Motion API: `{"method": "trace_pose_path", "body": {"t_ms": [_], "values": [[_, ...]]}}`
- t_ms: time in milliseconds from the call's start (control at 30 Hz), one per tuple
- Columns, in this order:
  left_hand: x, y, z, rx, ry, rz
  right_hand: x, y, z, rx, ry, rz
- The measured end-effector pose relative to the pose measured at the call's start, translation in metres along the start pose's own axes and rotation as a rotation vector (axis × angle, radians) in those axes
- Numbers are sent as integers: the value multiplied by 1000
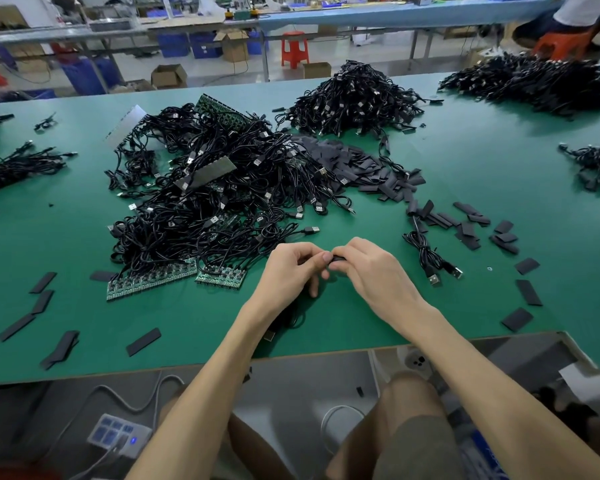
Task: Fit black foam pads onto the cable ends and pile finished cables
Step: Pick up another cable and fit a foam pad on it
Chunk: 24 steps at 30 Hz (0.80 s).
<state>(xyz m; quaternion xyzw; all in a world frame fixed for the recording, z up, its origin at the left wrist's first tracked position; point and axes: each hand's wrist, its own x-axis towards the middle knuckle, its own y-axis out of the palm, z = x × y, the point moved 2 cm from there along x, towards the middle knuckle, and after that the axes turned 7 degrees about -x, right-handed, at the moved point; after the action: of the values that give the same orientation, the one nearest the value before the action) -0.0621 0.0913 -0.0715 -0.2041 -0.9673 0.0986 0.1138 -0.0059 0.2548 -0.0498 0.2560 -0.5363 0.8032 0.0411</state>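
My left hand (293, 268) and my right hand (368, 268) meet fingertip to fingertip above the green table (430, 161), near its front edge. Between them they pinch a black foam pad (338, 259), mostly hidden by the fingers. A black cable (288, 318) hangs below my left wrist, its plug (269, 336) near the table edge. A big tangle of black cables (208, 199) with small green circuit boards lies just beyond my hands. A heap of black foam pads (361, 164) lies right of it. A coiled cable (426, 252) rests to my right.
More cable piles sit at the back (354, 98), far right (534, 81) and left (18, 164). Loose foam pads are scattered front left (61, 348) and front right (529, 292). A power strip (118, 434) lies on the floor under the table edge.
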Motion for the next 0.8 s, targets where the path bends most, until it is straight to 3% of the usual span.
{"method": "trace_pose_path", "body": {"t_ms": [233,800], "values": [[0,0,-2,68,0,-71,0,-1,0,6,42,-20],[0,0,-1,-63,-17,-17,0,0,-2,27,67,-35]]}}
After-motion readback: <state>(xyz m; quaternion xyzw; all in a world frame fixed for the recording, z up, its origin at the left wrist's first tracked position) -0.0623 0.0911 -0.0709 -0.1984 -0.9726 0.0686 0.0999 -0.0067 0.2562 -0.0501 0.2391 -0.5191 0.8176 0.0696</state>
